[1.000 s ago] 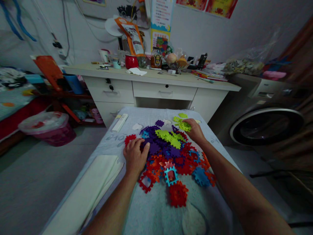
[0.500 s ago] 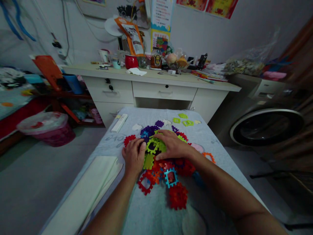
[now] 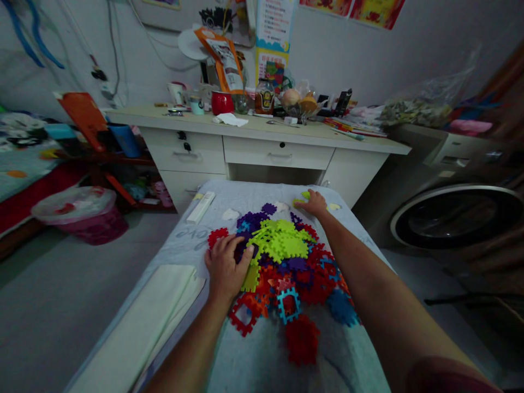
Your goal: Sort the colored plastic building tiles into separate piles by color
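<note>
A heap of toothed plastic building pieces lies on the cloth-covered table. Lime-green pieces [image 3: 284, 240] are on top, with purple pieces [image 3: 251, 219], red pieces [image 3: 302, 339] and blue pieces [image 3: 343, 307] around and under them. At the heap's left side rests my left hand [image 3: 227, 266], fingers and thumb apart, near a lime-green piece [image 3: 250, 279] and a red piece [image 3: 216, 236]. My right hand [image 3: 315, 205] is stretched to the far right of the table, over separate lime-green pieces [image 3: 305, 195] that it partly covers. Its thumb and fingers are spread.
A long white box [image 3: 201, 207] lies at the table's back left, and a folded pale cloth [image 3: 143, 314] along the left edge. Beyond stands a white desk [image 3: 180, 150] with jars and packets. A washing machine [image 3: 450, 180] is at right, a pink bin [image 3: 88, 218] at left.
My right hand has left the lime-green pieces on the heap and moved away and rightward to the separate lime-green ones. My left hand has stayed nearly in place.
</note>
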The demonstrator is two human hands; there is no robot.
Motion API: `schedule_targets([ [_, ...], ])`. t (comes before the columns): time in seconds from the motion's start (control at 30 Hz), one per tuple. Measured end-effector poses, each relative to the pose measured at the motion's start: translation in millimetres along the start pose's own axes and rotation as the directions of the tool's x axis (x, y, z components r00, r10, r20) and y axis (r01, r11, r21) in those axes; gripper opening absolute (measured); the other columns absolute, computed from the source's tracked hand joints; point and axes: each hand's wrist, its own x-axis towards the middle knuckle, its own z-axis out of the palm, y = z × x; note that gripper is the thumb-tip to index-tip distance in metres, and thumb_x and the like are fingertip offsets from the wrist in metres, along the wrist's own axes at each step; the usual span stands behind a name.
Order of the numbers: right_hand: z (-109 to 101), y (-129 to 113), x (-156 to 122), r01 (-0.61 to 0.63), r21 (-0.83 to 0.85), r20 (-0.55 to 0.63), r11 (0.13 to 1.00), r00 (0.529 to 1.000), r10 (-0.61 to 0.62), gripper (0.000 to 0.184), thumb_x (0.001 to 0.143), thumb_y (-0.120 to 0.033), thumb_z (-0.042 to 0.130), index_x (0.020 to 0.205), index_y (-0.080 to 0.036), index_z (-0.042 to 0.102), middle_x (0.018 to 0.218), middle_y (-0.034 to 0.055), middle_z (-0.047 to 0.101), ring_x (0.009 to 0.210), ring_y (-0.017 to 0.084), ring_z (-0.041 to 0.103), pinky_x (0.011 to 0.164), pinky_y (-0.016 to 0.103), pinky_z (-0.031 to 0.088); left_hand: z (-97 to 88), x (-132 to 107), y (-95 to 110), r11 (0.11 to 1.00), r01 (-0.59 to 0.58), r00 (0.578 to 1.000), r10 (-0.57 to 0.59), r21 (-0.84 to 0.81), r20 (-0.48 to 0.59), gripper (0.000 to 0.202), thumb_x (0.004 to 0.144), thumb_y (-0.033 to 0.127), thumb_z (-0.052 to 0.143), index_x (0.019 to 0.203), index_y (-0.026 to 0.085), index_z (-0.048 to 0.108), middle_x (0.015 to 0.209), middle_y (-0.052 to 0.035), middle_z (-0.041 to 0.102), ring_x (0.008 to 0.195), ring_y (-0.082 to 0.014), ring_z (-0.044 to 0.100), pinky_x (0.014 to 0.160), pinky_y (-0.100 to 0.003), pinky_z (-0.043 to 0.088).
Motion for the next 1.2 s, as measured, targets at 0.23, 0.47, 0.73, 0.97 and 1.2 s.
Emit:
schedule_targets([
  [0.23,16,6,20,-0.037,-0.104,0.116,0.994,0.992,0.049,0.099,0.066,-0.08,0.06,0.147,-0.029,0.038,0.152,0.0177,0.034,0.137,0.046,0.034,0.108,0.062,0.026,-0.7,0,0,1.0,-0.022,1.0,0.022,0.006,-0.007,0.034,0.091,0.049,0.05,0.11,0.027,0.067,0.126,-0.0069,0.063,0.122,-0.0285,0.052,0.107,-0.053,0.029],
  [0.47,10,10,6,0.045,-0.148,0.065,0.988,0.997,-0.036,0.064,0.076,-0.059,0.063,0.129,-0.024,0.055,0.13,0.0166,0.057,0.12,0.038,0.053,0.097,0.054,0.041,0.3,0,-1,1.0,-0.019,1.0,0.019,0.008,-0.004,0.034,0.091,0.049,0.049,0.11,0.027,0.067,0.126,-0.0061,0.063,0.122,-0.0284,0.051,0.107,-0.052,0.029],
  [0.73,-14,31,-31,0.279,0.003,0.168,0.96,0.946,-0.276,0.043,0.075,-0.044,0.07,0.112,-0.025,0.062,0.093,0.002,0.07,0.086,0.021,0.063,0.076,0.031,0.045,1.6,1,-2,1.0,-0.025,1.0,0.026,0.003,-0.015,0.033,0.09,0.048,0.05,0.108,0.027,0.068,0.125,-0.0065,0.064,0.121,-0.0283,0.052,0.107,-0.051,0.031],
  [0.97,-23,23,-22,0.328,0.007,0.108,0.945,0.939,-0.327,0.03,0.087,-0.037,0.054,0.101,-0.018,0.073,0.102,0.0077,0.07,0.096,0.022,0.062,0.083,0.03,0.046,0.3,1,0,1.0,-0.013,1.0,0.013,0.017,-0.005,0.033,0.09,0.047,0.05,0.109,0.026,0.067,0.125,-0.0062,0.064,0.122,-0.0289,0.052,0.107,-0.053,0.031],
  [1.2,10,-5,-2,0.211,-0.099,0.152,0.972,0.969,-0.195,0.054,0.09,-0.038,0.053,0.14,-0.02,0.047,0.148,0.014,0.046,0.131,0.03,0.045,0.104,0.045,0.041,-0.4,1,0,1.0,-0.015,1.0,0.015,0.01,-0.006,0.033,0.091,0.047,0.05,0.109,0.026,0.068,0.124,-0.0059,0.064,0.122,-0.0281,0.051,0.107,-0.051,0.031],
])
